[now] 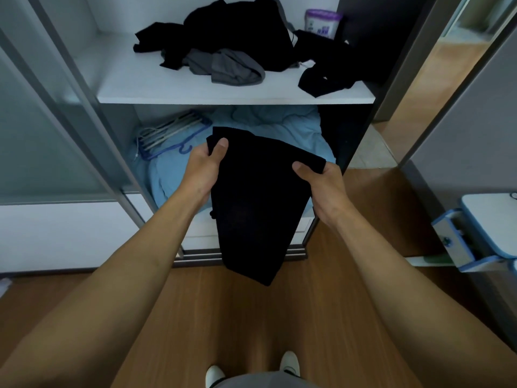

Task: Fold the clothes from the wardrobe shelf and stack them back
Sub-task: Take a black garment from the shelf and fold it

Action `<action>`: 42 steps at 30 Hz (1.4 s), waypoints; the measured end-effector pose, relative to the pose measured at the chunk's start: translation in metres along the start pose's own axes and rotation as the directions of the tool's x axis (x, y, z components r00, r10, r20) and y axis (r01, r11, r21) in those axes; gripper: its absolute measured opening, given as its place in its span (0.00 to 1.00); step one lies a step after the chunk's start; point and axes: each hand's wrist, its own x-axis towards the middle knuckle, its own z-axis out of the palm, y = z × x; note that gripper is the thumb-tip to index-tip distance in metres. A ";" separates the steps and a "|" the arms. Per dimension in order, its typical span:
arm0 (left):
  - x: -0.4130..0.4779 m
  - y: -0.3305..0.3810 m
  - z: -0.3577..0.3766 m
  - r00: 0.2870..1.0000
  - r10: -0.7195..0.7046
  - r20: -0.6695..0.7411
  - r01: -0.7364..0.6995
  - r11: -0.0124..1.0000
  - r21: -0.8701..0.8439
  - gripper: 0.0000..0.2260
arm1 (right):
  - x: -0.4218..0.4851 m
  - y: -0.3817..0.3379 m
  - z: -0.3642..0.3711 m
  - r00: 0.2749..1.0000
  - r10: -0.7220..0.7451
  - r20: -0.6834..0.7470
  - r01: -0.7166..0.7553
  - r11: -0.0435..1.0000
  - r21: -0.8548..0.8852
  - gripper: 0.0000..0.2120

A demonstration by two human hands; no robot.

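A black garment (pixel 251 203) hangs in front of the wardrobe, held by its two upper corners. My left hand (pixel 205 166) pinches the upper left corner with thumb on top. My right hand (pixel 321 186) grips the upper right corner. Its lower end droops down to the wardrobe's bottom rail. On the white shelf (pixel 195 93) above lies a rumpled heap of black clothes (pixel 240 32) with a grey garment (pixel 232 68) at its front. A separate black piece (pixel 327 68) lies at the shelf's right end.
A purple-and-white canister (pixel 321 21) stands at the shelf's back right. Below the shelf lie light blue bedding (pixel 279 121) and several hangers (pixel 170 133). A sliding glass door (pixel 42 141) is on the left. A blue-and-white chair (pixel 481 233) stands at the right on the wooden floor (pixel 251 317).
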 end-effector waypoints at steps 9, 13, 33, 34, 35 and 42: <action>-0.017 -0.037 -0.005 0.998 -0.050 0.031 0.055 0.974 -0.222 0.31 | -0.001 -0.016 0.009 0.999 -0.001 -0.048 0.007 0.993 0.118 0.06; -0.030 -0.077 -0.013 0.926 -0.215 0.310 0.193 0.976 0.100 0.32 | -0.004 -0.020 0.004 0.999 -0.005 -0.041 0.011 0.989 0.148 0.07; -0.026 -0.028 0.027 0.968 -0.208 0.137 0.226 0.965 -0.134 0.11 | -0.012 0.029 -0.047 0.973 0.228 0.045 -0.222 0.970 -0.098 0.19; -0.026 -0.024 0.022 0.970 -0.209 0.123 0.227 0.962 -0.153 0.11 | -0.014 0.035 -0.043 0.964 0.248 0.097 -0.226 0.955 -0.193 0.15; -0.025 -0.020 0.019 0.971 -0.213 0.109 0.229 0.958 -0.173 0.12 | -0.015 0.041 -0.038 0.959 0.254 0.128 -0.215 0.942 -0.258 0.13; -0.016 -0.008 -0.012 0.990 -0.138 -0.038 0.137 0.990 -0.035 0.07 | -0.011 0.034 -0.001 0.978 0.131 0.162 -0.116 0.988 -0.098 0.10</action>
